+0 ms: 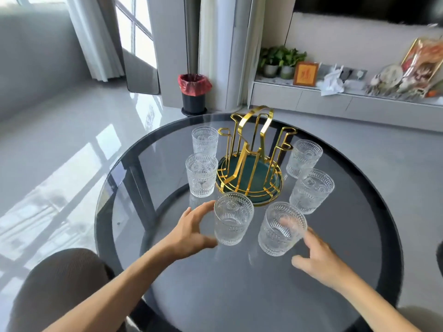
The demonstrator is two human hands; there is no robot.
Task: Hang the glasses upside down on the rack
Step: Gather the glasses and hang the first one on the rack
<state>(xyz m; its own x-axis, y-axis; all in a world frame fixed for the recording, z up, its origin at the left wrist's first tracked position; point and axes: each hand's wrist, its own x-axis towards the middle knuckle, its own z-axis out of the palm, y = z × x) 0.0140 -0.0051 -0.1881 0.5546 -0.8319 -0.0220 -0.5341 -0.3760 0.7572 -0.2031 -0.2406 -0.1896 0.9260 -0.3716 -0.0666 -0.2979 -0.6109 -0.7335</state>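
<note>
Rack [250, 164]: I noted it at table [239, 295] centre.
Glasses: two left [202, 161], two right [308, 173], two in front [257, 222].

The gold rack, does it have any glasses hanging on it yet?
No, the gold rack has bare hooks, and all six glasses, like the one nearest the left hand, stand upright on the table.

Clear embossed glasses [233, 219], gold rack [251, 149] with green tray [249, 173]
</note>
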